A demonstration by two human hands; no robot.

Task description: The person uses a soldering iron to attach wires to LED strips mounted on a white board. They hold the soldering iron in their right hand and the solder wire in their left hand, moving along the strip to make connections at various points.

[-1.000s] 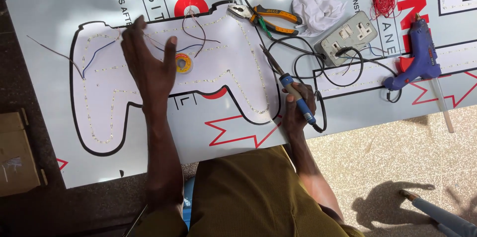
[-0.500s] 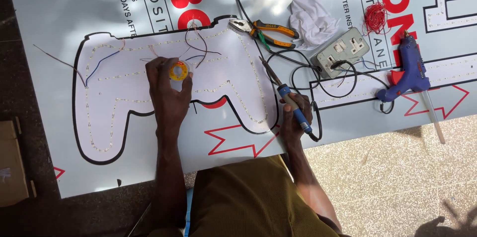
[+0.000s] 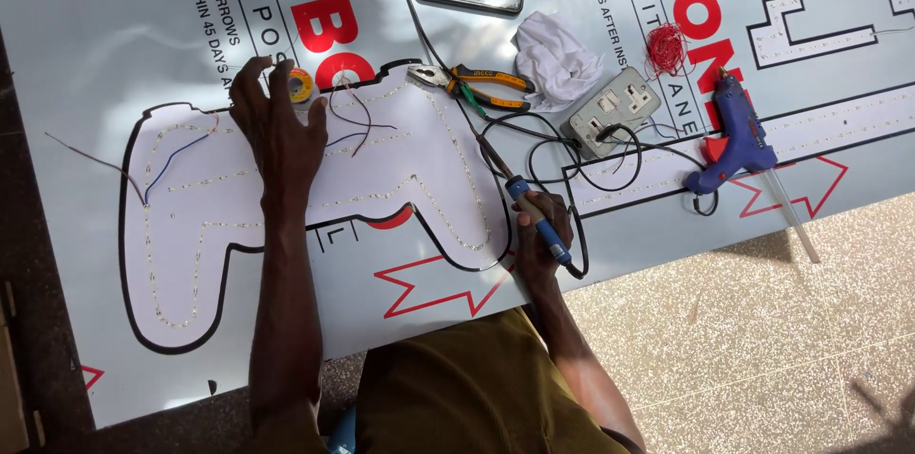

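White controller-shaped cutout [image 3: 315,216] on sheet [image 3: 114,25] | left hand [image 3: 279,130] spread flat on cutout, fingertips at yellow solder reel [image 3: 301,85] | right hand [image 3: 539,235] gripping blue soldering iron [image 3: 536,217] | pliers [image 3: 477,87] nearby.

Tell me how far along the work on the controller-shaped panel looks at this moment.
Done: dotted LED strips already run around the white controller-shaped panel. In hand: the right hand grips a blue-handled soldering iron, tip over the panel's right edge; the left hand lies flat on the panel, fingertips beside the yellow solder spool. Left: loose wire ends stick up near the top, seemingly unjoined.
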